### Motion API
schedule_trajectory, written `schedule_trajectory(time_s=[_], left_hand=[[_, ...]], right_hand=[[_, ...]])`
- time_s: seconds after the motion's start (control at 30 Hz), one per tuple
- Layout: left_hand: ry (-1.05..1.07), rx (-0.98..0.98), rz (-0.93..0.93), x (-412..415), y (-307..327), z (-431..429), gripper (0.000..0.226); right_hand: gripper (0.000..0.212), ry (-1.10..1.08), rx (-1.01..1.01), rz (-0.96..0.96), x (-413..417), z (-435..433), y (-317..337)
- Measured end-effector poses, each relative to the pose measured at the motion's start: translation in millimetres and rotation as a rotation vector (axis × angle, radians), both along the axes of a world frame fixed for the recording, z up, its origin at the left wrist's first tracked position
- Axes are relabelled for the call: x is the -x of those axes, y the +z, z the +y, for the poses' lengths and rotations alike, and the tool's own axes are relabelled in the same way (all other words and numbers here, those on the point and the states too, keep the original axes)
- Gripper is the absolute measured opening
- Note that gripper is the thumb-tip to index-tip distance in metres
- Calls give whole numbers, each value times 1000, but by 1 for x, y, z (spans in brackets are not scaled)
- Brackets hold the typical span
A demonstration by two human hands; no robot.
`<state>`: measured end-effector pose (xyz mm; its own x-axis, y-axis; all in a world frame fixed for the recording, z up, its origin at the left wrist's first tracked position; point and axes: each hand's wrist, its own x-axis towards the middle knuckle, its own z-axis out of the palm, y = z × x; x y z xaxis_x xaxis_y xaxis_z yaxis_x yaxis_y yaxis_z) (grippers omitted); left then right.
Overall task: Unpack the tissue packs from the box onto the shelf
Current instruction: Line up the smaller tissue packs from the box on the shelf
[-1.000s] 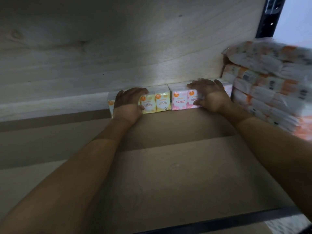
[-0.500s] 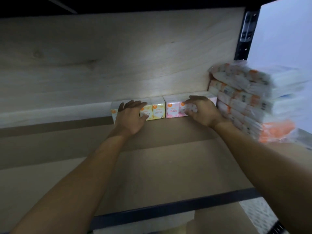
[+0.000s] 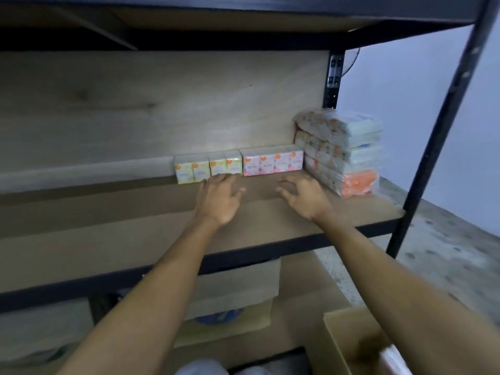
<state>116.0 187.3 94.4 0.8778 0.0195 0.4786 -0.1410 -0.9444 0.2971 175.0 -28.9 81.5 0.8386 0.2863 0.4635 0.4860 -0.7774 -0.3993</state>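
Note:
A row of small tissue packs stands against the back panel of the wooden shelf (image 3: 135, 239): yellow packs (image 3: 207, 167) on the left, pink packs (image 3: 272, 163) on the right. Beside them, at the right end, larger plastic-wrapped tissue bundles (image 3: 342, 151) are stacked. My left hand (image 3: 219, 203) hovers just in front of the yellow packs with fingers spread, holding nothing. My right hand (image 3: 304, 198) hovers in front of the pink packs, fingers loosely spread and empty. The open cardboard box (image 3: 349, 345) sits at the lower right, its contents blurred.
A black metal upright (image 3: 443, 125) frames the shelf's right side, and a dark shelf board runs overhead. On the lower shelf lies a cardboard carton (image 3: 238, 296). The left half of the wooden shelf is bare. Grey floor shows at the right.
Both hands have let go of the small packs and drawn back toward me. The view has pulled back and tilted down, revealing the shelf edge, lower shelf and box.

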Motion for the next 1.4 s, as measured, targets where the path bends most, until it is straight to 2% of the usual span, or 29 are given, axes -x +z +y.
schedule_trajectory(time_s=[0.23, 0.53, 0.8, 1.03, 1.4], left_hand=[[-122, 87, 12, 68, -15, -59, 45], [-414, 139, 27, 118, -78, -164, 40], [-510, 244, 353, 114, -168, -251, 44], [-440, 306, 625, 87, -236, -310, 47], [-287, 619, 961, 44, -326, -383, 53]], right_hand=[[35, -55, -43, 19, 90, -46, -18], [31, -293, -60, 27, 178, -143, -80], [30, -488, -39, 246, 195, -242, -169], [26, -536, -4, 394, 173, -297, -242], [51, -608, 123, 584, 134, -354, -321]])
